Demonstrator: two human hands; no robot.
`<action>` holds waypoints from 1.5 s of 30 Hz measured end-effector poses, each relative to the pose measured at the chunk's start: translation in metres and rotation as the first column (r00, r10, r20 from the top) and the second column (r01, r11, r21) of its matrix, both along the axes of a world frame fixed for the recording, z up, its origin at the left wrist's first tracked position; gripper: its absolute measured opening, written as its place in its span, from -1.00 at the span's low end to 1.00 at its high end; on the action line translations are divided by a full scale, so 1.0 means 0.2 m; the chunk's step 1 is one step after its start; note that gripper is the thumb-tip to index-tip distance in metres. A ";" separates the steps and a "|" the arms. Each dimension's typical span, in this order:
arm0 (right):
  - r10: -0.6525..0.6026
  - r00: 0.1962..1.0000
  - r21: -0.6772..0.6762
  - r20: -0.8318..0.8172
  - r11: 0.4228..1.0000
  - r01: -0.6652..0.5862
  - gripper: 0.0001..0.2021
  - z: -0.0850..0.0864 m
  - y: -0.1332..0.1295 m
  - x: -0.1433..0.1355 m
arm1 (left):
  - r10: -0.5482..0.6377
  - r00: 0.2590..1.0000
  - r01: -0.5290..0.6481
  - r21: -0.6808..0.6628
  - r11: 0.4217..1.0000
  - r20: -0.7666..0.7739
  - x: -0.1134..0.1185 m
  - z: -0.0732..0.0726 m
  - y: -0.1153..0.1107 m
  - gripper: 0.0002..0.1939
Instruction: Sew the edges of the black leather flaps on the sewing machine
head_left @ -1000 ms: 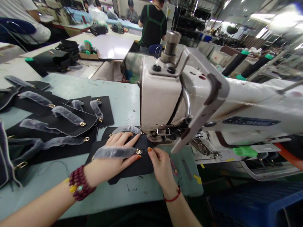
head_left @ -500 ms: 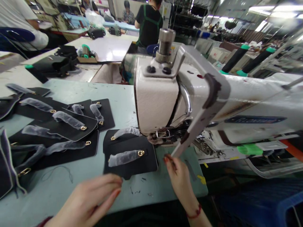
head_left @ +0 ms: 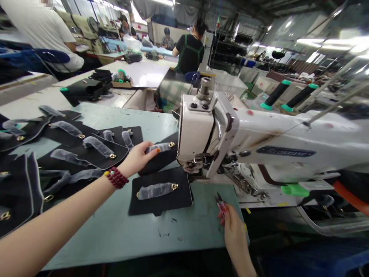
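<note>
On the pale green work surface (head_left: 115,234), lower black panel (head_left: 157,206) lies flat just in front of the sewing machine (head_left: 194,132) head, its far right corner close to the machine's base. Lower strap (head_left: 155,191) across it, in cloudy plastic wrap, gold buckle (head_left: 174,186) at right end. Behind it, upper black panel (head_left: 152,164) sits tilted up toward the machine head, with upper strap (head_left: 162,147) wrapped the same way, gold-tone hardware (head_left: 172,144) at its right end.

Left hand (head_left: 140,157) grasping upper strap near its left end, thumb over the wrap; dark red bead bracelet (head_left: 117,177) on that wrist. Right hand (head_left: 235,231) closed around small pink-handled tool (head_left: 221,206), probably thread snips, though fingers cover much of it; dark pointed blades aim up and away from the hand, over the surface right of lower black panel.

Left side: overlapping pile of black panels (head_left: 95,159) with wrapped straps. Dark thread scraps (head_left: 164,232) near front edge. Two black thread cones (head_left: 277,94) with green ends stand behind machine arm. Background: person in black top with green straps (head_left: 189,54), back turned.
</note>
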State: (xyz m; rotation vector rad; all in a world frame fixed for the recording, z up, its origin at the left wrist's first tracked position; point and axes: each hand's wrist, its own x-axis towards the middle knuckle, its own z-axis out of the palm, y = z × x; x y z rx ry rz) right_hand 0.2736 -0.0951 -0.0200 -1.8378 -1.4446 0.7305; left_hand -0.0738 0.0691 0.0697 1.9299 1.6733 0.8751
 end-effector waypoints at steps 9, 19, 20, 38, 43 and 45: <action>-0.195 0.034 -0.182 -0.980 0.821 -0.542 -0.60 0.46 0.06 -0.68 | 0.293 0.950 -0.233 0.379 0.895 -0.108 -0.25 0.29 -0.39 -0.84; -0.409 -0.385 -0.167 -0.827 0.833 -0.527 -0.74 0.47 0.36 -0.91 | 0.263 0.943 -0.149 0.443 0.884 -0.206 -0.33 0.31 -0.51 -0.91; -0.396 -0.376 -0.170 -0.838 0.843 -0.510 -0.75 0.47 0.35 -0.91 | 0.268 0.942 -0.156 0.449 0.880 -0.199 -0.33 0.32 -0.49 -0.92; 0.093 0.902 0.170 0.421 0.969 -0.179 -0.62 0.00 0.17 -0.10 | -0.513 0.813 0.583 0.372 0.723 -0.277 0.14 -0.10 -0.71 -0.82; 0.366 0.929 0.190 -0.046 0.917 -0.352 -0.69 0.18 0.23 -0.39 | -0.156 0.889 0.273 0.223 0.936 -0.431 0.18 -0.44 -0.76 -0.28; 0.373 0.922 0.177 -0.099 0.919 -0.353 -0.72 0.23 0.24 -0.48 | -0.116 0.909 0.221 0.226 0.949 -0.401 0.20 -0.46 -0.59 -0.21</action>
